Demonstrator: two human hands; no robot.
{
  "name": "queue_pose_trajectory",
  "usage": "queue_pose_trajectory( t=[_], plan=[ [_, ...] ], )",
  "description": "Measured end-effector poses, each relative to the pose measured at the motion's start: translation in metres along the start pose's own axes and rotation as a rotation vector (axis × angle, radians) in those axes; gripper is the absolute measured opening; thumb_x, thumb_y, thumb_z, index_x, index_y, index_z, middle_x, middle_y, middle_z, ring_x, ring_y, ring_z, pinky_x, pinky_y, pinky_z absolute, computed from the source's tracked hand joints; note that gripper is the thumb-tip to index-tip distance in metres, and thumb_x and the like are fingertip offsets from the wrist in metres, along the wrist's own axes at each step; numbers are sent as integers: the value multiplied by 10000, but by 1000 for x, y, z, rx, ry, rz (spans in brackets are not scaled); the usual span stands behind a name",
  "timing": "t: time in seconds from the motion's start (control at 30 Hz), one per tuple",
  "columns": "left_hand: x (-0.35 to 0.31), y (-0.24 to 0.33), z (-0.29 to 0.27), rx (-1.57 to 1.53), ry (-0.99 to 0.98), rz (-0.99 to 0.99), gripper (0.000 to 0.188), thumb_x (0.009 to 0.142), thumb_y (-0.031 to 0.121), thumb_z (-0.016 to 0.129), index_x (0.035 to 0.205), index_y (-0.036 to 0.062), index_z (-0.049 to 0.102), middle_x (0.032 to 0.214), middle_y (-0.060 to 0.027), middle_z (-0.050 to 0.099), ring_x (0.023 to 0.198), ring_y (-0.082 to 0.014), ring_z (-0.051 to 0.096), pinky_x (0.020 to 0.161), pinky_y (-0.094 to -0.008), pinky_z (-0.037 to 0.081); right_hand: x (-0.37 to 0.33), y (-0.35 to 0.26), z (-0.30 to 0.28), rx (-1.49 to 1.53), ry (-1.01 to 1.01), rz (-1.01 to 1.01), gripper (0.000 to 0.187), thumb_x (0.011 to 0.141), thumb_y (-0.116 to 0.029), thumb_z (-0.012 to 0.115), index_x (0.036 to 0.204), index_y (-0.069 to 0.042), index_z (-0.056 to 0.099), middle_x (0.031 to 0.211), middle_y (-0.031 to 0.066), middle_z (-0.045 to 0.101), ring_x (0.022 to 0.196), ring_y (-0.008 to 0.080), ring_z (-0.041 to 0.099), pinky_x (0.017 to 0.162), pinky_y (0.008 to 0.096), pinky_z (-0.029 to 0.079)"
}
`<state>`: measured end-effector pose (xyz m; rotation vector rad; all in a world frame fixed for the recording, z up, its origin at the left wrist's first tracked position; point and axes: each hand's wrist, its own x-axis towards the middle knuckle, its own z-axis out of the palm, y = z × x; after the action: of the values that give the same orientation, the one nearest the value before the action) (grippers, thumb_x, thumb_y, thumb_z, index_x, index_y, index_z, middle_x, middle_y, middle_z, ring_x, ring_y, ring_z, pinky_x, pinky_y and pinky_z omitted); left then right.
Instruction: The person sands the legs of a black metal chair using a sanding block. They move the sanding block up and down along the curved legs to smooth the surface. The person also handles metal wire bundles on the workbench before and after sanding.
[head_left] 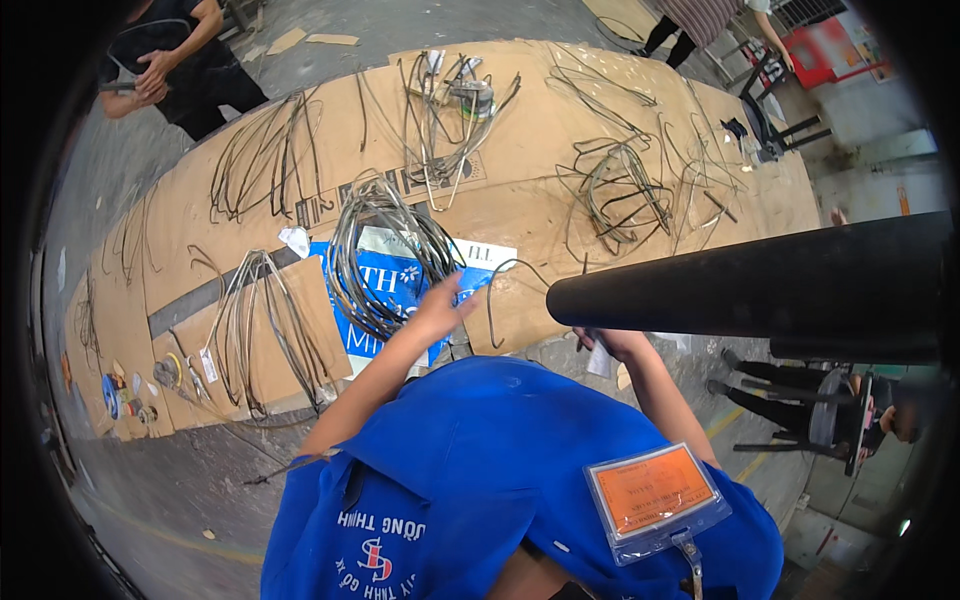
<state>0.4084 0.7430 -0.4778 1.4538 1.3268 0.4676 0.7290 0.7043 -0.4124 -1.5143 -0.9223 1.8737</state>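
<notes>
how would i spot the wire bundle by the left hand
On the cardboard-covered table, find the blue sheet near the left hand. The wire bundle lying there is a dense oval coil. It's the only coil over blue, unlike the wire loops to its left.

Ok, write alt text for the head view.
A person in a blue shirt has their left hand at the edge of a wire coil on a blue sheet; the right hand, its hold unclear, shows just below a black tube. More wires lie across a cardboard-covered table.
</notes>
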Motion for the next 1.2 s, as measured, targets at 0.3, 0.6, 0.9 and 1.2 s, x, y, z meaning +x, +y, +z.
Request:
queue_pose_trajectory(
  t=[0.3, 0.6, 0.9, 1.2],
  plan=[
    [0, 49, -11, -1087, -71, 122, 358, 975, 207, 425, 1268, 1, 425, 730, -28, 496, 737, -162, 573, 714, -290, 486, -32, -67, 45, -199, -129, -249, 67, 875, -49, 541, 860, -8, 491, 713, 65, 541, 575, 122, 531, 539, 242, 437],
    [-74, 24, -99, -729, 504, 320, 311, 974, 191, 435, 1222, 6, 469, 676, -2, 420, 583, -96, 419, 563, -222, 390, 99, -52, 132, -363, -120, -482, 74, 867, 1, 544, 940, 7, 537, 782, 69, 613, 693, 139, 609, 627, 256, 488],
    [-116, -40, -144, -749, 680, 246, 345, 973, 208, 443, 1262, 20, 467, 597, 44, 342, 527, -54, 322, 475, -213, 305, 144, -43, 170, -710, -98, -642, 93, 830, -19, 544, 919, -31, 520, 732, 120, 621, 691, 274, 599, 630, 345, 465],
    [-82, -112, -87, -594, 663, 152, 275, 984, 163, 396, 1201, 22, 487, 630, 19, 413, 568, -68, 395, 548, -213, 387, 157, 20, 160, -904, -69, -452, 139, 854, -109, 537, 976, -45, 521, 785, 141, 660, 772, 352, 626, 670, 422, 471]
  ],
)
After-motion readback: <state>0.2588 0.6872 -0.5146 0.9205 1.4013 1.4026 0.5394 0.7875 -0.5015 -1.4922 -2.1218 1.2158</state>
